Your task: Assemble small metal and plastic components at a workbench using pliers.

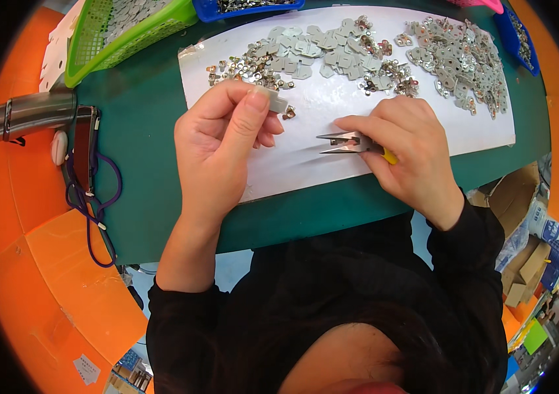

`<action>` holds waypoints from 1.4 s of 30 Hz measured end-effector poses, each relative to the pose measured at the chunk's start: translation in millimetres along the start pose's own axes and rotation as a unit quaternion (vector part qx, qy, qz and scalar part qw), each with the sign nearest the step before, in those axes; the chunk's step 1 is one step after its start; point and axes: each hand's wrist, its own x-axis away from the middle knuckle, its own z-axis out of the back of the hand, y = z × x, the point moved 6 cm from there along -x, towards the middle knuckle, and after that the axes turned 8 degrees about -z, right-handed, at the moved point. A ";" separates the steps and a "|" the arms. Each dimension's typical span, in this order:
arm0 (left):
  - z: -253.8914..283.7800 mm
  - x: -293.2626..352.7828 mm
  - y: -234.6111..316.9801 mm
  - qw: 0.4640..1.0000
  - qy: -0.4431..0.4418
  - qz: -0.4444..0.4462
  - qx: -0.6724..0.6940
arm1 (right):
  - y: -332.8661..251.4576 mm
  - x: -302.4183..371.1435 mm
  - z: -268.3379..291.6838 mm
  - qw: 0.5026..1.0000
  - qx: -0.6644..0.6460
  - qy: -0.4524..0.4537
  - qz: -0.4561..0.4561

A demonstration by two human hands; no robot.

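Note:
Between the thumb and fingers of my left hand [220, 141] is a small flat metal plate [277, 104], held above the white sheet [292, 167]. A little copper-coloured fitting [289, 113] shows at the plate's right end; whether it is joined to it I cannot tell. My right hand [414, 148] is closed around pliers [351, 142] with yellow handles. Their jaws are parted, point left toward my left hand and have nothing visible between them. Beyond my hands lie loose flat plates [345, 52], small metal fittings [243, 69] and a pile of plates with fittings [463, 62].
A green basket [99, 49] of metal pieces stands far left, beside a blue bin [247, 8]. Another blue bin [517, 39] is at far right. A dark metallic cup [37, 115] and a phone with a purple cord [87, 148] lie on the green table [142, 177].

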 end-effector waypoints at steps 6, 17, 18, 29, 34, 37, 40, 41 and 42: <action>-0.3 -0.9 -4.9 0.999 -0.028 0.014 0.007 | -0.7 -2.9 -5.2 1.000 0.005 -0.004 0.019; -30.5 17.9 -24.2 0.918 -0.181 0.209 0.286 | -6.0 -7.6 10.2 0.955 -0.285 0.083 -0.018; -32.2 16.8 -22.4 0.919 -0.174 0.206 0.288 | -8.9 -8.3 13.0 0.966 -0.236 0.104 0.008; -37.5 21.7 -22.9 0.904 -0.120 0.211 0.352 | -17.9 -6.2 11.6 0.967 -0.112 0.217 0.072; -43.2 32.3 -30.1 0.882 -0.157 0.256 0.363 | -27.1 -7.4 9.7 0.946 -0.196 0.244 0.089; -45.1 34.3 -27.8 0.868 -0.155 0.262 0.392 | -27.7 -6.3 4.2 0.942 -0.206 0.247 0.102; -46.7 36.0 -30.2 0.866 -0.153 0.275 0.389 | -26.5 -4.6 5.8 0.934 -0.219 0.264 0.098; -47.7 36.2 -30.4 0.866 -0.161 0.275 0.386 | -26.5 -4.7 6.8 0.934 -0.213 0.270 0.099; -47.8 35.6 -30.2 0.866 -0.160 0.274 0.387 | -26.4 -4.7 7.8 0.934 -0.206 0.276 0.100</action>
